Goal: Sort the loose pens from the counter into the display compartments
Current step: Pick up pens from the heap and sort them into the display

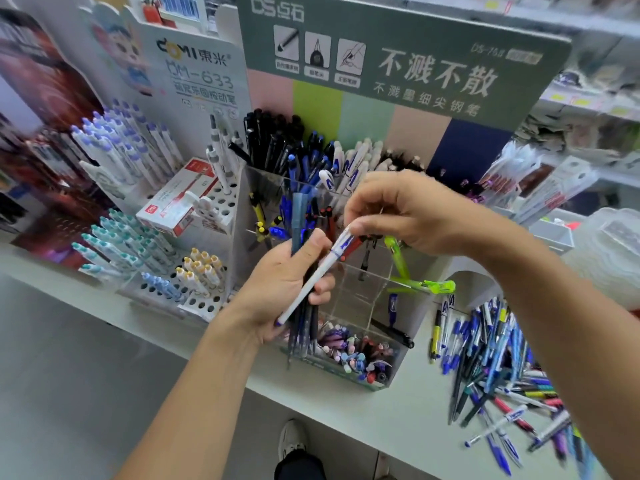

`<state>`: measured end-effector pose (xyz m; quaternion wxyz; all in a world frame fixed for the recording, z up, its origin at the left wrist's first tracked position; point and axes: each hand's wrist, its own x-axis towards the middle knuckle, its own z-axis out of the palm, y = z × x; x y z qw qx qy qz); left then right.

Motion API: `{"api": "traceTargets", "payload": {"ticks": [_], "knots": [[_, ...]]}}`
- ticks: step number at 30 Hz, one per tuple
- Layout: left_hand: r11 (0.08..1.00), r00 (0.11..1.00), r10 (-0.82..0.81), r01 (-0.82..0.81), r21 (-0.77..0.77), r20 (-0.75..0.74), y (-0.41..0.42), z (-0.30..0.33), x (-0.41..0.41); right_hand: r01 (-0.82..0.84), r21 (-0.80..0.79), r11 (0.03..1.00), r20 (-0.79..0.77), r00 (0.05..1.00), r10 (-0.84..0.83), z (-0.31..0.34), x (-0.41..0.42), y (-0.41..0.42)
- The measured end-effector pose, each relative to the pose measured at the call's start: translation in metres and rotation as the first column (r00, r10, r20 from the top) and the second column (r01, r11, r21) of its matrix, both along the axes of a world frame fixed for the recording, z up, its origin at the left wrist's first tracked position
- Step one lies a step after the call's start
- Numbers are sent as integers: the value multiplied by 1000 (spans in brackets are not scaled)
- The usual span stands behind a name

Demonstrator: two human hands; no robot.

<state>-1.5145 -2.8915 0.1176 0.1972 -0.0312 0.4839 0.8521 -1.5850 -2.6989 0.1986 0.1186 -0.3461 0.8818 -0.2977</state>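
Note:
My left hand (277, 282) grips a bundle of dark and blue pens (304, 327) upright in front of the clear acrylic display (349, 299). My right hand (405, 216) pinches the top end of a white pen with blue print (311, 282), which slants down across the bundle. The display's back compartments hold black, blue and white pens (311, 157). Its lowest front compartment holds small pastel-capped pens (356, 355). A heap of loose pens (502, 368) lies on the white counter (381, 414) at the right.
A white peg-hole stand (194, 282) with white and teal pens stands left of the display, a red-and-white box (173, 206) on it. Green pens (426, 285) lean on the acrylic's right side. Packaged pens (540, 188) and a clear plastic tub (609, 251) are at the right.

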Motion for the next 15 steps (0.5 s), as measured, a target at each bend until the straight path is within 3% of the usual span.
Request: {"api": "traceTargets", "payload": {"ticks": [3,5,8,12,15], "knots": [[990,989,139,-139,-3,48,-2,-4,0,155,-131,979,-85,982,-167,30,-2,19],[985,983,171,-168,-43,64,-4,-7,1,241,-203,949,-272,917,-292,51,-3,29],[980,981,187,-182,-76,58,-6,-9,2,272,-77,959,-528,805,-271,64,-10,21],[989,987,151,-151,-13,52,-5,-6,3,207,129,970,-554,826,-103,44,-32,-13],[993,993,122,-122,11,9,-5,-4,5,196,88,977,-525,843,-122,21,-48,-30]]}}
